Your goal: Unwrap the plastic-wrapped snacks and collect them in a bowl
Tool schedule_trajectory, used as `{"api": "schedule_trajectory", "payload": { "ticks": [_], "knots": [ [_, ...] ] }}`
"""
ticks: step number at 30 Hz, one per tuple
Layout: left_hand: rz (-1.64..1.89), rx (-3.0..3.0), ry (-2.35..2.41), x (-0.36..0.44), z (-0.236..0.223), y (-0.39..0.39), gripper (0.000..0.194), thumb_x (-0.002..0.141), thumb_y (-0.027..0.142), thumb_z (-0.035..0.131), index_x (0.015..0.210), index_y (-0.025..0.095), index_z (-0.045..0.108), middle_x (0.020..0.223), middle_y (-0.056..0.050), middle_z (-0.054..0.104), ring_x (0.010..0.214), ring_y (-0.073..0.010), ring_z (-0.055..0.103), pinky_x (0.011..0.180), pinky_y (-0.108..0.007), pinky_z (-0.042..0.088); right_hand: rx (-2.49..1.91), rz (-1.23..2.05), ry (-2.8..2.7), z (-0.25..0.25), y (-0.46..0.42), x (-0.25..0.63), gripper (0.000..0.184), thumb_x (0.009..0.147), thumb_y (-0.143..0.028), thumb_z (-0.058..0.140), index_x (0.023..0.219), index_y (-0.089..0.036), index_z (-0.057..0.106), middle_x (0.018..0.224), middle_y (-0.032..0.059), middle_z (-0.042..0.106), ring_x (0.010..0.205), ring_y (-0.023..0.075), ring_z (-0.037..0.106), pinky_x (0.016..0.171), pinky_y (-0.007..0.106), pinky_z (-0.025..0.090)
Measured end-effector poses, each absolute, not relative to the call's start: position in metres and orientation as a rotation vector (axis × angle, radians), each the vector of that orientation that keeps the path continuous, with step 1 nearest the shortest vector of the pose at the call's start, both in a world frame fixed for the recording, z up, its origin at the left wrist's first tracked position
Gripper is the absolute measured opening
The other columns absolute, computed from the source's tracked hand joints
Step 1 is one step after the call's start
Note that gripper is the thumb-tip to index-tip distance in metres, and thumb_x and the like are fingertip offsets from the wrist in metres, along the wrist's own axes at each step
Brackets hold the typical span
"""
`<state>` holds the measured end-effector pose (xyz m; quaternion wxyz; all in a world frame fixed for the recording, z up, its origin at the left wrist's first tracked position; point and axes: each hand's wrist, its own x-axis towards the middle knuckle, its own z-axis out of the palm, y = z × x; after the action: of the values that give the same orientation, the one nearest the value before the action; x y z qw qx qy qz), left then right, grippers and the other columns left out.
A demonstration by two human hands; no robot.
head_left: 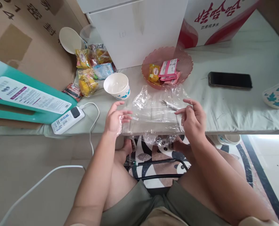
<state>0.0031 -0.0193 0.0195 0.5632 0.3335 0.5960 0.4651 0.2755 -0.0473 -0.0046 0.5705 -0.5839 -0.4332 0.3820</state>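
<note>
The left hand (pixel 116 118) is half open with its fingers parted; the right hand (pixel 194 120) is more curled, thumb and forefinger apart. Clear, crinkled plastic film (pixel 151 116) spans the space between them, glossy and creased, partly over the pale green cloth-covered surface (pixel 238 117) and partly hanging past its near edge. It touches both hands, but whether either one grips it I cannot tell. A slim silver metal tool (pixel 170 105) lies by the right fingertips, its type unclear.

Just beyond the left hand stands a white paper cup (pixel 117 86) with blue leaf print. Beyond the film, a pink ribbed glass bowl (pixel 151 56) holds one yellow packet (pixel 154 72) and several pink-and-white packets (pixel 169 67). Farther left, wrapped snacks (pixel 87 82) lie heaped; to the right is a black phone (pixel 230 80).

At near left, a white oblong device (pixel 66 121) and a teal carton (pixel 33 115) carry labels too small to read. The brown cardboard box (pixel 38 47) at far left shows "04" and "密封"; the white-and-red box (pixel 214 34) at far right reads "娃哈哈" and "饮用纯净水".
</note>
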Motion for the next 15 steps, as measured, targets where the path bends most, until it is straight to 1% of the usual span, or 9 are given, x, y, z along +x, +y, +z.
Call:
{"api": "schedule_trajectory", "payload": {
  "ticks": [2,3,4,5,6,8,9,11,15],
  "knots": [
    [1.035,0.818,1.386,0.005,0.016,-0.017,0.051,0.072,0.047,0.061,0.116,0.023,0.052,0.076,-0.005,0.074,0.057,-0.0177,0.069,0.047,-0.021,0.046,-1.384,0.93,-1.045,-0.005,-0.047,0.274,0.03,0.097,-0.028,0.051,0.126,-0.024,0.058,0.068,-0.0026,0.068,0.038,0.008,0.038,0.038,0.025,0.033],
    [1.01,0.864,1.387,0.007,0.013,-0.015,0.054,0.073,0.051,0.064,0.118,0.023,0.053,0.081,-0.005,0.075,0.059,-0.0179,0.071,0.047,-0.022,0.046,-1.392,0.941,-1.073,-0.005,-0.048,0.273,0.035,0.096,-0.025,0.052,0.131,-0.024,0.056,0.067,-0.0031,0.068,0.038,0.0088,0.042,0.039,0.025,0.036],
    [0.995,0.917,1.411,0.009,0.01,-0.014,0.056,0.072,0.051,0.07,0.118,0.024,0.053,0.085,-0.005,0.075,0.059,-0.017,0.07,0.047,-0.021,0.046,-1.403,0.944,-1.105,-0.006,-0.048,0.273,0.041,0.095,-0.023,0.053,0.135,-0.024,0.054,0.067,-0.0035,0.068,0.039,0.0096,0.045,0.04,0.026,0.038],
    [0.995,0.969,1.459,0.01,0.007,-0.013,0.055,0.07,0.046,0.076,0.116,0.024,0.055,0.086,-0.004,0.074,0.057,-0.0147,0.068,0.045,-0.02,0.043,-1.415,0.941,-1.136,-0.006,-0.049,0.272,0.045,0.094,-0.022,0.054,0.138,-0.025,0.053,0.066,-0.0039,0.068,0.039,0.0102,0.047,0.04,0.026,0.04],
    [1.006,1.012,1.519,0.012,0.004,-0.012,0.049,0.069,0.041,0.079,0.11,0.023,0.058,0.083,-0.002,0.072,0.052,-0.0116,0.063,0.043,-0.019,0.04,-1.427,0.929,-1.162,-0.006,-0.05,0.271,0.046,0.093,-0.021,0.055,0.139,-0.025,0.052,0.064,-0.0047,0.066,0.039,0.0107,0.047,0.041,0.027,0.04],
    [1.069,1.044,1.626,0.013,0.0,-0.009,0.029,0.074,0.037,0.077,0.09,0.02,0.06,0.071,0.002,0.065,0.041,-0.0061,0.048,0.038,-0.019,0.031,-1.457,0.893,-1.202,-0.006,-0.052,0.27,0.046,0.094,-0.023,0.055,0.139,-0.025,0.054,0.059,-0.006,0.062,0.039,0.0112,0.047,0.041,0.026,0.039],
    [1.114,1.034,1.651,0.013,0.0,-0.007,0.025,0.078,0.039,0.074,0.08,0.02,0.059,0.065,0.003,0.061,0.038,-0.0049,0.042,0.037,-0.02,0.028,-1.472,0.87,-1.212,-0.006,-0.053,0.27,0.045,0.094,-0.024,0.055,0.139,-0.025,0.055,0.057,-0.0066,0.06,0.039,0.0114,0.046,0.041,0.026,0.038],
    [1.198,0.968,1.646,0.011,0.0,-0.004,0.031,0.083,0.044,0.069,0.069,0.019,0.057,0.057,0.003,0.057,0.036,-0.0047,0.037,0.036,-0.02,0.026,-1.485,0.822,-1.21,-0.004,-0.054,0.27,0.041,0.095,-0.026,0.055,0.136,-0.025,0.058,0.053,-0.0075,0.056,0.038,0.0118,0.045,0.04,0.026,0.036],
    [1.287,0.769,1.61,0.004,0.004,-0.002,0.041,0.083,0.054,0.067,0.064,0.02,0.055,0.051,0.002,0.053,0.038,-0.0074,0.043,0.038,-0.021,0.029,-1.448,0.742,-1.157,0.0,-0.054,0.271,0.033,0.096,-0.027,0.055,0.127,-0.024,0.063,0.05,-0.0082,0.051,0.037,0.0109,0.041,0.039,0.026,0.032]
  ]
}}
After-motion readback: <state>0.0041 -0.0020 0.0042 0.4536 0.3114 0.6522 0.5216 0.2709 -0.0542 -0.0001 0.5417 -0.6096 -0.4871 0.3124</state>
